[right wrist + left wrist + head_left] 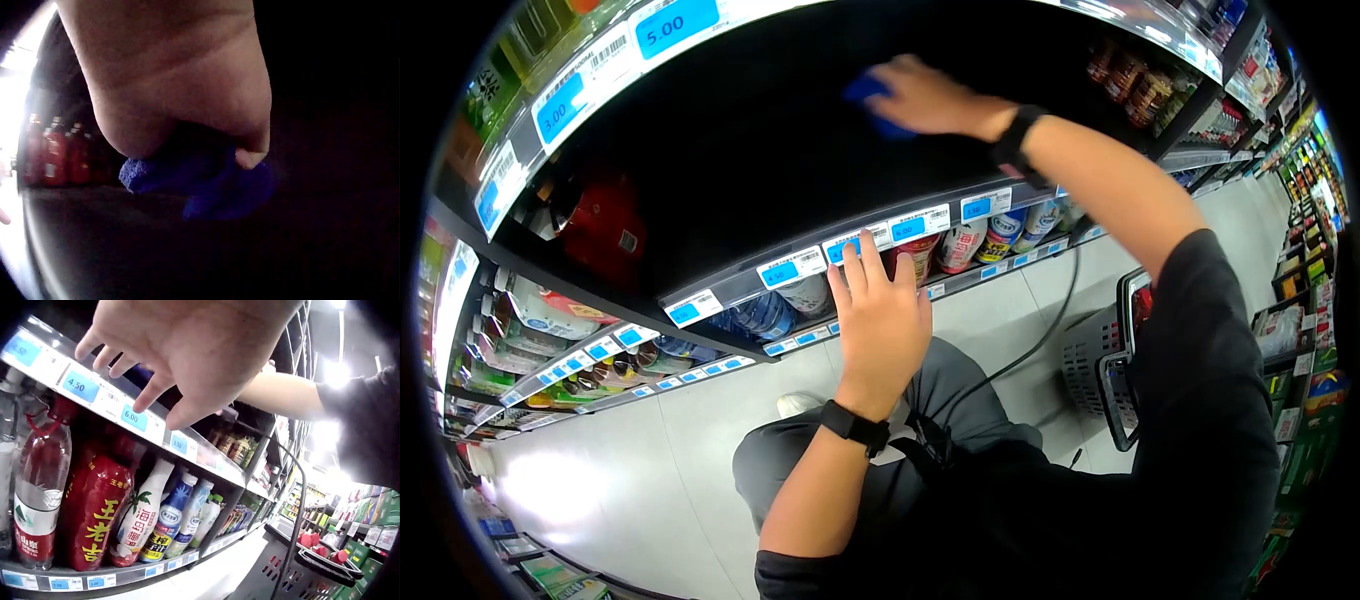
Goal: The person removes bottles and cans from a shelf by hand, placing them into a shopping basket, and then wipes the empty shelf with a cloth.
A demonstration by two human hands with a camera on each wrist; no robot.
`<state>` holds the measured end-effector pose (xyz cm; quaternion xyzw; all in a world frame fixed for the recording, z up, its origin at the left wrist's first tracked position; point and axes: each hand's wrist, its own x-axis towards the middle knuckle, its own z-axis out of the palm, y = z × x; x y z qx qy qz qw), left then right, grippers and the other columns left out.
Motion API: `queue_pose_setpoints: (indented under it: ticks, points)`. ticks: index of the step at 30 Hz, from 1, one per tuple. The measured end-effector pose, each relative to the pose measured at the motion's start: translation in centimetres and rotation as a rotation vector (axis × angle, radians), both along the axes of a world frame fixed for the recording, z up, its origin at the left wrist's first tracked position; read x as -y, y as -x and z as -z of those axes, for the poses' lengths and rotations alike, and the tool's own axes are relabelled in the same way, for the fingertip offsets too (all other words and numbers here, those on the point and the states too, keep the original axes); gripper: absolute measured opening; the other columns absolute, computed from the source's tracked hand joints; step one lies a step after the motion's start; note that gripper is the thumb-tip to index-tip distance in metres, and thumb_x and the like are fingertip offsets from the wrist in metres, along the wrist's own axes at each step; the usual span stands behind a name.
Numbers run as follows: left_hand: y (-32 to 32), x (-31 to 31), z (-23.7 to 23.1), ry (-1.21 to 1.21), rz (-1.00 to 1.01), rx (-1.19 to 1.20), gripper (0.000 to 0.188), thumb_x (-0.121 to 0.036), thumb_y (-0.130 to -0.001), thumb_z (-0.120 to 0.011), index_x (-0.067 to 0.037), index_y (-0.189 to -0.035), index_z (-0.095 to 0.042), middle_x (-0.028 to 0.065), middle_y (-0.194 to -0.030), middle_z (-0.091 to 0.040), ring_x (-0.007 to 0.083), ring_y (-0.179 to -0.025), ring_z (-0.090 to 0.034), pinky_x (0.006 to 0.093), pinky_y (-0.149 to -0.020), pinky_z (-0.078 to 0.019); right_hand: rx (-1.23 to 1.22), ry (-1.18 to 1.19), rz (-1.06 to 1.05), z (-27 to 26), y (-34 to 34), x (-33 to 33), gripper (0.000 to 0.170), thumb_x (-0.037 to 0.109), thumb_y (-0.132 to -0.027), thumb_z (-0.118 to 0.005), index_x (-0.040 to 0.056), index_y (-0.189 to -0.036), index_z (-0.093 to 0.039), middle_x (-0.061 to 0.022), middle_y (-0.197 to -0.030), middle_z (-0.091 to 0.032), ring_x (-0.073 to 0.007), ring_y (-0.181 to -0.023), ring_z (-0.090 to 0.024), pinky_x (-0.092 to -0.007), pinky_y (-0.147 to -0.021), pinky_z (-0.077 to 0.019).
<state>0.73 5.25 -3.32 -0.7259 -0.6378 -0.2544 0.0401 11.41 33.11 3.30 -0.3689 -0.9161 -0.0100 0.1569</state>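
Observation:
A blue cloth (868,88) is gripped by the right hand (925,97) over the dark shelf. In the right wrist view the cloth (219,187) bunches beneath the right hand (181,81), against the dark shelf surface (150,250). The left hand (882,325) has its fingers spread, fingertips at the price-tag strip (792,268) on the shelf's front edge. From the left wrist view, the left hand (194,350) is seen palm-on, extended fingers in front of the tags; whether they press on the strip cannot be told.
Below the strip stand bottles, among them a red one (97,512) and a white one (144,512). Red packs (605,235) sit at the shelf's left end, jars (1145,98) at its right. A grey basket (1090,360) stands on the floor, with a black cable (1040,345) near it.

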Motion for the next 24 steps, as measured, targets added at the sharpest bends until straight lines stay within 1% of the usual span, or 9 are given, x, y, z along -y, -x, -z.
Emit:
queue_pose_setpoints:
  ticks: [2,4,7,9,10,12,17,19,24]
  points:
    - [0.2,0.1,-0.5,-0.017,0.005,0.028,0.041,-0.021,-0.083,-0.072,-0.001,-0.117,-0.062,0.0323,-0.14,-0.045,0.0483,-0.13,-0.042,0.0577,-0.108,-0.0351,-0.008,0.07,0.358,0.2,-9.4,-3.5,0.053,0.039,-0.1,-0.051,0.0079,-0.143,-0.046,-0.0253,-0.132,-0.051,-0.0412,-0.116,-0.06,-0.049,-0.092,-0.0532]
    - [0.8,0.5,-1.4,-0.027,0.016,0.097,0.039,-0.017,-0.082,-0.072,0.0,-0.117,-0.064,0.0322,-0.14,-0.044,0.0486,-0.131,-0.042,0.0571,-0.107,-0.0362,0.036,0.027,0.389,0.9,-13.7,-5.1,0.053,0.038,-0.102,-0.049,0.0065,-0.144,-0.043,-0.0255,-0.136,-0.048,-0.0426,-0.114,-0.06,-0.0503,-0.092,-0.0526]
    - [2.4,2.2,-2.6,-0.019,0.009,0.136,0.039,-0.012,-0.082,-0.073,0.0,-0.118,-0.063,0.0325,-0.139,-0.044,0.0492,-0.132,-0.04,0.0558,-0.107,-0.0371,0.056,0.043,0.533,4.3,-20.5,-8.5,0.059,0.044,-0.101,-0.048,0.0064,-0.146,-0.041,-0.0274,-0.141,-0.044,-0.0444,-0.122,-0.054,-0.0512,-0.101,-0.0472]
    - [2.4,2.2,-2.8,0.035,0.0,0.128,0.039,-0.011,-0.083,-0.073,-0.001,-0.12,-0.062,0.0307,-0.142,-0.041,0.0487,-0.133,-0.038,0.0549,-0.107,-0.0371,0.17,-0.032,0.549,6.2,-22.3,-10.6,0.067,0.051,-0.1,-0.047,0.0079,-0.15,-0.037,-0.0293,-0.147,-0.039,-0.0463,-0.134,-0.042,-0.0509,-0.11,-0.0385]
    - [2.5,2.4,-2.9,0.036,0.009,0.129,0.039,-0.011,-0.083,-0.073,-0.001,-0.12,-0.062,0.0307,-0.142,-0.041,0.0487,-0.133,-0.038,0.0549,-0.107,-0.0371,0.172,-0.032,0.558,5.7,-21.4,-9.8,0.067,0.051,-0.1,-0.047,0.0079,-0.15,-0.037,-0.0293,-0.147,-0.039,-0.0463,-0.134,-0.042,-0.0509,-0.11,-0.0385]
    - [3.3,3.1,-3.0,0.056,-0.015,0.144,0.042,-0.01,-0.083,-0.073,-0.002,-0.123,-0.06,0.0287,-0.145,-0.039,0.0475,-0.134,-0.038,0.054,-0.108,-0.0373,0.06,0.124,0.548,5.3,-18.6,-8.9,0.072,0.055,-0.098,-0.047,0.0103,-0.153,-0.034,-0.0297,-0.153,-0.033,-0.0462,-0.143,-0.03,-0.0503,-0.115,-0.0322]
    - [4.6,4.2,-2.6,0.077,-0.047,0.118,0.042,-0.011,-0.085,-0.072,-0.004,-0.124,-0.059,0.026,-0.147,-0.038,0.0464,-0.136,-0.037,0.0526,-0.106,-0.0401,0.027,0.247,0.528,4.8,-15.3,-9.9,0.073,0.052,-0.099,-0.047,0.0068,-0.154,-0.031,-0.0263,-0.155,-0.033,-0.0421,-0.141,-0.036,-0.05,-0.113,-0.0357]
    - [4.7,4.4,-2.6,0.089,-0.041,0.121,0.042,-0.011,-0.085,-0.072,-0.004,-0.124,-0.059,0.0257,-0.147,-0.037,0.0465,-0.136,-0.037,0.0525,-0.106,-0.0403,0.118,0.293,0.432,4.0,-12.7,-9.2,0.072,0.05,-0.1,-0.046,0.0055,-0.155,-0.028,-0.0248,-0.155,-0.033,-0.0405,-0.14,-0.039,-0.0492,-0.112,-0.0374]
    - [5.0,4.7,-3.1,0.089,-0.031,0.129,0.042,-0.011,-0.084,-0.072,-0.005,-0.124,-0.058,0.0248,-0.148,-0.036,0.0468,-0.135,-0.038,0.0529,-0.106,-0.0405,0.185,0.345,0.306,4.1,-4.6,-7.1,0.074,0.053,-0.102,-0.042,0.009,-0.157,-0.022,-0.0264,-0.156,-0.031,-0.0409,-0.14,-0.039,-0.0491,-0.112,-0.0388]
